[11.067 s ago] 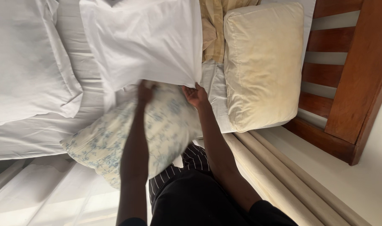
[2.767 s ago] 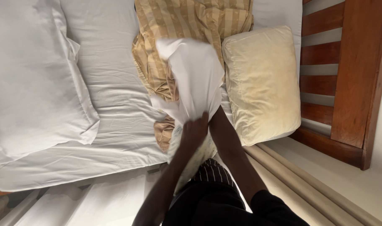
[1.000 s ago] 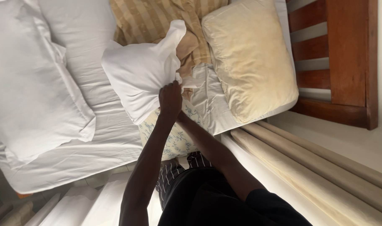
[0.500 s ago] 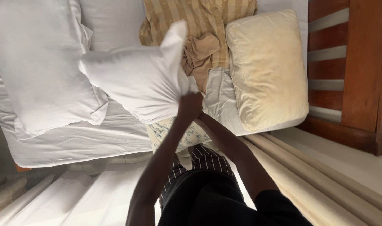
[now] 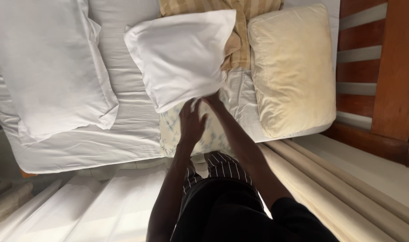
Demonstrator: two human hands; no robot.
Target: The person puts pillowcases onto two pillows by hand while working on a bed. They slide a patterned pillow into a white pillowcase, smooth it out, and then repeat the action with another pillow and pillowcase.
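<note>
A single head-worn view looks steeply down, close over the bed (image 5: 124,134).

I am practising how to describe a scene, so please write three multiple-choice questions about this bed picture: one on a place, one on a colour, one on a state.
1. Where does the yellowed pillow lie?
A. next to the wooden headboard
B. on the floor
C. under the white pillow

2. What colours has the pillow under the hands?
A. plain red
B. white with blue flowers
C. black

3. How far is the white pillowcase pulled over it?
A. fully on
B. partly on
C. lying apart

Answers: 1 A, it lies along the slats. 2 B, the print shows by the left hand. 3 B, the flowered end still sticks out by the right hand.
</note>
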